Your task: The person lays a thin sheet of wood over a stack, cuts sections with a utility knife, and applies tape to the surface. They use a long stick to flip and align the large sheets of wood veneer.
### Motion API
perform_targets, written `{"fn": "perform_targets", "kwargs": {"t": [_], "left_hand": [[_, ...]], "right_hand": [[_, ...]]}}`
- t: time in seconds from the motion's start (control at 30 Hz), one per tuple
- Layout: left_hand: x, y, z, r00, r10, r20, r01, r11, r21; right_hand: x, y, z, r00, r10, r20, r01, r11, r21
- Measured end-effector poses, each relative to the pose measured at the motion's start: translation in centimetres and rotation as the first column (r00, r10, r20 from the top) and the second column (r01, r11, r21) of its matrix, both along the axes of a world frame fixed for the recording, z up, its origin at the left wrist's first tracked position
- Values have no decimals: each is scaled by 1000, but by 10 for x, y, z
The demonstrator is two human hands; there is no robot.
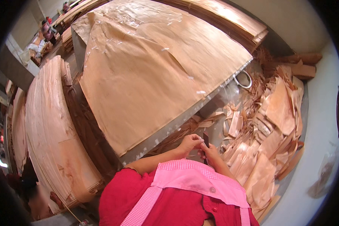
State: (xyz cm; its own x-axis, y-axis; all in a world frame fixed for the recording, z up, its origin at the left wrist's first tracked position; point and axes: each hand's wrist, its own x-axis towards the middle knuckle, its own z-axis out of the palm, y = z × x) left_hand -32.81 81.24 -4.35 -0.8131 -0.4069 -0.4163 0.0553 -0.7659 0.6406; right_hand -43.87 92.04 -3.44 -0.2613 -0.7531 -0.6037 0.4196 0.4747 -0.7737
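Observation:
Both hands meet in front of my chest, near the table's close edge. My left hand [190, 144] is closed in a pinch, with a tiny whitish bit at its fingertips that is too small to name. Beside it, almost touching, my right hand [211, 152] closes around a dark, flat, blade-like strip [206, 139] that points up and away from me. Ahead of the hands lies a broad brown veneer sheet [150, 79], creased toward its far left and dotted with small white tape pieces. It covers most of the table [150, 141], whose grey edge shows.
A tall stack of veneer sheets [56, 132] stands at the left. Torn veneer scraps [260, 150] heap on the floor at right, beside a pale wall [316, 150]. A white ring [243, 80] hangs at the table's right corner. Another veneer stack [229, 19] lies behind.

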Motion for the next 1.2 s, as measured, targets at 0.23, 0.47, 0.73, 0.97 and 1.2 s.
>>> {"fn": "perform_targets", "kwargs": {"t": [0.23,0.47,0.73,0.97,1.2], "left_hand": [[-92,-48,11,984,178,8,-167,936,-309],[-141,-107,43,942,292,166,-53,618,-784],[-229,-82,35,879,427,211,-36,502,-864],[-281,-55,5,637,750,177,21,213,-977],[-285,-105,-33,291,924,249,373,130,-919]], "right_hand": [[-100,-50,27,981,46,-191,-55,998,-42],[-213,-79,-1,145,-161,-976,-344,917,-203],[-265,-137,19,837,334,-435,-430,891,-144],[-325,-148,-15,860,502,-86,-508,858,-74],[-304,-197,-56,905,417,83,-418,908,-6]]}}
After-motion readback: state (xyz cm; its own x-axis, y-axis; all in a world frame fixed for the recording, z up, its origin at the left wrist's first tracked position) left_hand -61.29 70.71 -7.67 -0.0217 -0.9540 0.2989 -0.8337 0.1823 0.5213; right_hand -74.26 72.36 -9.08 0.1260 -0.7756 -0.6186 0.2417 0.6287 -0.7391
